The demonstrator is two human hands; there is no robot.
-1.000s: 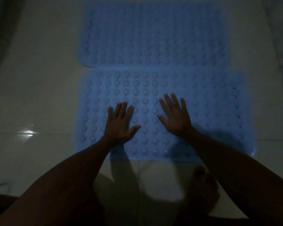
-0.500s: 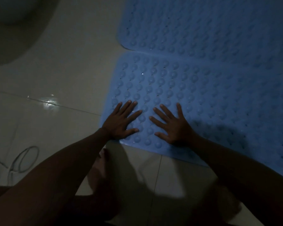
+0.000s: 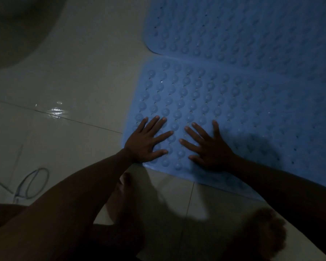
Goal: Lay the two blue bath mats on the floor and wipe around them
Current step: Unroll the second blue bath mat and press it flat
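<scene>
Head view is showing both hands, the left (image 3: 146, 143) and right (image 3: 209, 147), lying open and flat, gripping nothing, on the near mat's (image 3: 243, 113) left corner, likely pressing it onto the floor (image 3: 73, 72), its edge meeting the far mat (image 3: 252, 29).

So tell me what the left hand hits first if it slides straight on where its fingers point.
Nothing but more of the near mat under the left hand; the far mat's edge probably comes next.

The near blue bath mat (image 3: 205, 95) is seen as soft, rubbery plastic, studded with glossy raised bumps and small holes. The floor tiles (image 3: 79, 76) are noted as smooth and glossy.
</scene>
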